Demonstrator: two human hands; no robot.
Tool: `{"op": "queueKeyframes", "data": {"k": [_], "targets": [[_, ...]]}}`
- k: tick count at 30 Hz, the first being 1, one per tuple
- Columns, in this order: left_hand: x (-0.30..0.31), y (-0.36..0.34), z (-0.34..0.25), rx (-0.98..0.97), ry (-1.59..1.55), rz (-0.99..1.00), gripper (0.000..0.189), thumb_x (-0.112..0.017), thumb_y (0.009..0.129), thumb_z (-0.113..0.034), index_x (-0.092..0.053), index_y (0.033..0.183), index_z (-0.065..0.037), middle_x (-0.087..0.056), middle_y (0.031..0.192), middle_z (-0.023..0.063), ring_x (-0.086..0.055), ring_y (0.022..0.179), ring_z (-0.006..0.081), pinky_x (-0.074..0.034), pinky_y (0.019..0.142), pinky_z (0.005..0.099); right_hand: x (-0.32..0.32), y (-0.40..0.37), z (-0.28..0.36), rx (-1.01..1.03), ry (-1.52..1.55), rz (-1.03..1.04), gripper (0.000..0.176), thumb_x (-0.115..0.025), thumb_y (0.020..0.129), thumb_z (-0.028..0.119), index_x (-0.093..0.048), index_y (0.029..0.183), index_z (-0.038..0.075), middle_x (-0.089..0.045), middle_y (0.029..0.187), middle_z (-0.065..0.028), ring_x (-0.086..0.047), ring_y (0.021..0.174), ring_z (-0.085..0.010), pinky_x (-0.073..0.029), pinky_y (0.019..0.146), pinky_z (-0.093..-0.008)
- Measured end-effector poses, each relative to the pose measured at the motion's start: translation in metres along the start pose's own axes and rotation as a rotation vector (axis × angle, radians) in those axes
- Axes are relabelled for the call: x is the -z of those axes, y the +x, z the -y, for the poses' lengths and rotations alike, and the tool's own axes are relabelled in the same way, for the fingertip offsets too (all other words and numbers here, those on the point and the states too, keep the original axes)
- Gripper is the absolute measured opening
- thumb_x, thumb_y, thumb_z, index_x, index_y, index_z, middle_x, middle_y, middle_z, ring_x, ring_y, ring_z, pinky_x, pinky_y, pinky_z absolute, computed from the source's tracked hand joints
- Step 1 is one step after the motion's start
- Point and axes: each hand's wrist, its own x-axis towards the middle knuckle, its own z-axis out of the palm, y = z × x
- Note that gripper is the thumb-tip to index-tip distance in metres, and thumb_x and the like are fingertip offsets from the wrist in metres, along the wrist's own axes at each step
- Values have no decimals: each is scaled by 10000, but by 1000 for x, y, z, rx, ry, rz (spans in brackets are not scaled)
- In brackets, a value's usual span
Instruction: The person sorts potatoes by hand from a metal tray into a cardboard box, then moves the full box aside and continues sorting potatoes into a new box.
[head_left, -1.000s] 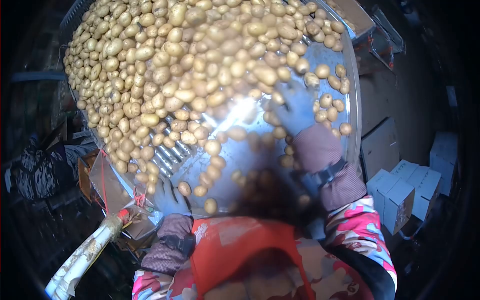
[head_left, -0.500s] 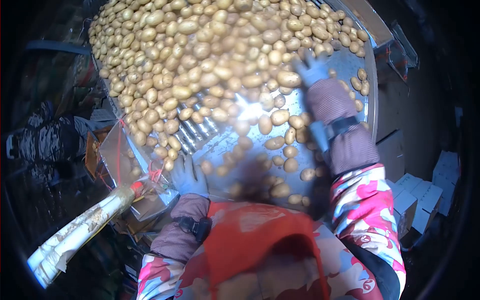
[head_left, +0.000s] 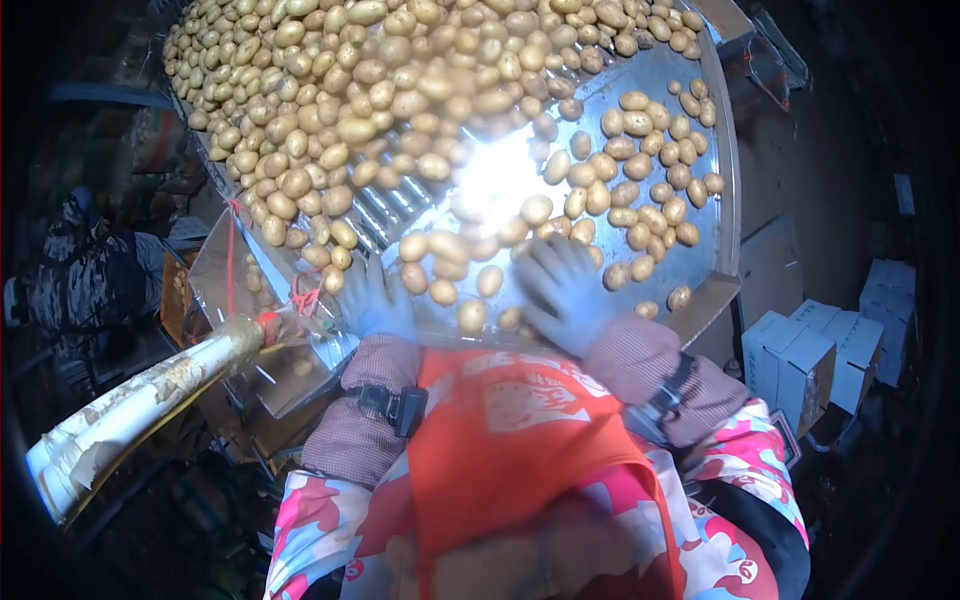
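Note:
Potatoes [head_left: 330,100] lie heaped across the far and left side of a metal sorting table [head_left: 620,85], with looser ones spread over its right and near parts. My left hand [head_left: 376,300], in a blue-grey glove, rests at the near edge by the slatted grate, fingers stretched out beside a few potatoes. Near the table's front, my right hand [head_left: 562,290], gloved alike, has its fingers apart next to several loose potatoes; it is slightly blurred. Neither hand grips a potato. Bright glare hides part of the metal between the hands and the heap.
A taped white tube [head_left: 150,395] juts in at lower left, beside a chute with red string [head_left: 232,250]. White boxes [head_left: 790,355] stand on the floor at right. Another person in camouflage clothing [head_left: 85,280] is at far left. A raised rim [head_left: 728,180] borders the table.
My right hand has come back from the far right of the heap to the near edge. More loose potatoes now lie on the right side. My left hand has stayed nearly in place.

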Motion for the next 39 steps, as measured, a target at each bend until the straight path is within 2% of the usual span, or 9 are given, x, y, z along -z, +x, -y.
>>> {"op": "queueKeyframes", "data": {"k": [8, 12, 16, 23, 26, 31, 34, 38, 39], "targets": [[-8, -1, 4, -59, 55, -102, 437, -585, 944, -297, -619, 1316, -68, -539, 1399, 206, -500, 1290, 398, -386, 1066, 520, -23, -81, -24, -338, -245, 8, 786, -726, 748, 454, -530, 1419, 95, -426, 1495, -214, -348, 1363, -528, -217, 1111, -705], [-14, -2, 8, -42, 59, -116, 462, -580, 945, -316, -614, 1341, -80, -544, 1401, 180, -502, 1288, 381, -366, 1091, 505, -29, -51, -99, -299, -795, -58, 747, -718, 792, 454, -521, 1460, 183, -412, 1551, -159, -326, 1406, -503, -246, 1113, -673], [-18, -7, 11, -65, 65, -172, 472, -589, 936, -329, -616, 1341, -88, -545, 1383, 179, -512, 1268, 365, -362, 1092, 503, 20, -1, -187, -208, -622, -338, 692, -714, 824, 425, -535, 1456, 208, -431, 1543, -138, -406, 1349, -468, -328, 1108, -601], [-12, -7, 8, -17, 34, -163, 479, -609, 911, -320, -607, 1340, -105, -552, 1364, 169, -507, 1266, 360, -371, 1077, 501, 4, 47, -68, -676, -280, -214, 553, -702, 880, 224, -559, 1366, 3, -565, 1366, -238, -486, 1308, -428, -380, 1116, -483], [-16, -6, 9, -39, 68, -175, 475, -615, 907, -320, -607, 1332, -108, -555, 1362, 166, -508, 1267, 353, -370, 1078, 494, -10, 12, -12, -335, -273, -65, 550, -655, 877, 345, -593, 1310, 12, -528, 1365, -250, -500, 1277, -433, -393, 1080, -513], [-12, -10, 14, -68, -4, -164, 456, -629, 919, -286, -610, 1331, -90, -568, 1363, 184, -513, 1285, 344, -379, 1100, 472, 8, -19, -83, -429, -427, -201, 560, -701, 826, 302, -608, 1317, 48, -531, 1385, -215, -483, 1321, -424, -402, 1090, -512], [-2, -10, 15, 65, -477, -203, 411, -621, 942, -218, -616, 1327, -75, -588, 1342, 196, -541, 1257, 358, -409, 1095, 443, 25, 16, -69, -376, -611, -115, 529, -716, 797, 186, -626, 1313, 111, -543, 1390, -188, -524, 1276, -415, -443, 1054, -500], [52, -34, -24, 407, -1130, 190, 358, -546, 994, -149, -611, 1331, -46, -625, 1289, 176, -582, 1210, 333, -444, 1076, 395, 0, 61, -47, 22, -208, -97, 538, -730, 767, 61, -646, 1288, 168, -570, 1364, -175, -589, 1194, -398, -509, 995, -445], [41, -38, -17, 178, -1016, 325, 401, -516, 1014, -207, -571, 1383, -60, -588, 1352, 176, -554, 1259, 322, -419, 1102, 399, -16, 68, -56, 0, -168, -77, 548, -733, 763, 45, -645, 1287, 176, -577, 1354, -173, -597, 1183, -393, -520, 980, -436]]}}
